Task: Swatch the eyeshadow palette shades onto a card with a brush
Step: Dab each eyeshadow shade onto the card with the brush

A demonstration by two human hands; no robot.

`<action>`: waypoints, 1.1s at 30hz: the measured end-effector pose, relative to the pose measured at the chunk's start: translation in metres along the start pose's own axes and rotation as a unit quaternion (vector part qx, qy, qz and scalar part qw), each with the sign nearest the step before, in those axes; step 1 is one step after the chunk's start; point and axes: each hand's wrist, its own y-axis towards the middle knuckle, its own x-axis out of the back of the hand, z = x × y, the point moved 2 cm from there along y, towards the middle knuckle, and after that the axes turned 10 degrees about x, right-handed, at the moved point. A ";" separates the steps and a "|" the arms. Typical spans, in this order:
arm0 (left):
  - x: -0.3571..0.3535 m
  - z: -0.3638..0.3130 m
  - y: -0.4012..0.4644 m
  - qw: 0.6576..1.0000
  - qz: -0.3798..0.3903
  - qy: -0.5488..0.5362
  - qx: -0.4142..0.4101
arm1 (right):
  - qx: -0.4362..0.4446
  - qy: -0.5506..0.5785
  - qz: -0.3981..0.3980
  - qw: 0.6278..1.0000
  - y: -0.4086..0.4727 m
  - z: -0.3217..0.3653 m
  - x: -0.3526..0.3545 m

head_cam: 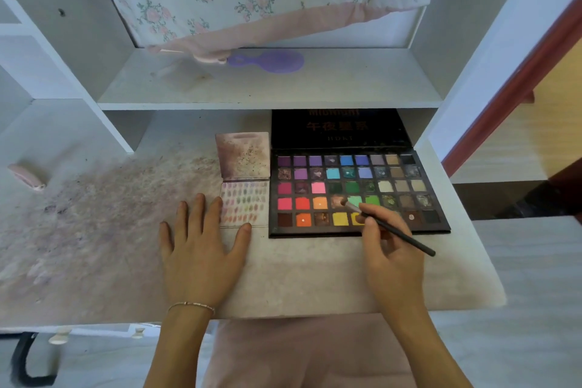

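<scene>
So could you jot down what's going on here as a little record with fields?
Activity: loading a brush with eyeshadow
Right hand: holds the brush, tip in a brownish pan, fourth row
Left hand: flat on the desk, fingertips at the card's lower edge
Palette: open, lid tilted back, many colours
Card: left of the palette, rows of swatches already on it
Shelf above: purple hairbrush

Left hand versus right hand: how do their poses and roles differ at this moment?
The left hand lies flat, palm down, fingers spread and empty, its thumb at the swatch card's lower edge; the right hand is curled around a thin black brush. The left rests on the tabletop, while the right reaches over the eyeshadow palette, with the brush tip at a brownish pan in the fourth row. The left wrist wears a thin bracelet; the right shows none. Both are bare.
</scene>
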 end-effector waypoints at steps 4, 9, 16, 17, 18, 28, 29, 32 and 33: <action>0.001 -0.002 0.000 1.000 0.006 0.003 -0.004 | 0.008 -0.040 -0.073 0.997 0.000 -0.002 0.024; 0.003 -0.004 0.000 1.000 0.006 0.006 -0.007 | -0.002 -0.108 -0.143 0.984 0.010 -0.011 0.051; 0.004 -0.004 -0.001 1.000 0.009 0.002 -0.004 | -0.041 -0.169 -0.165 0.971 0.009 -0.024 0.067; 0.003 -0.004 0.000 1.000 0.010 0.002 -0.004 | -0.041 -0.176 -0.159 0.971 0.009 -0.024 0.066; 0.003 -0.004 0.000 1.000 0.010 0.004 -0.004 | -0.040 -0.179 -0.152 0.971 0.009 -0.024 0.066; 0.003 -0.004 0.000 1.000 0.009 0.008 -0.002 | -0.049 -0.189 -0.148 0.969 0.010 -0.023 0.065; 0.003 -0.004 0.000 1.000 0.009 0.007 -0.003 | -0.050 -0.189 -0.146 0.970 0.011 -0.023 0.065; 0.003 -0.004 0.000 1.000 0.007 0.007 -0.004 | -0.053 -0.189 -0.150 0.969 0.010 -0.024 0.065; 0.003 -0.004 0.000 1.000 0.006 0.008 -0.006 | -0.054 -0.186 -0.153 0.969 0.010 -0.024 0.065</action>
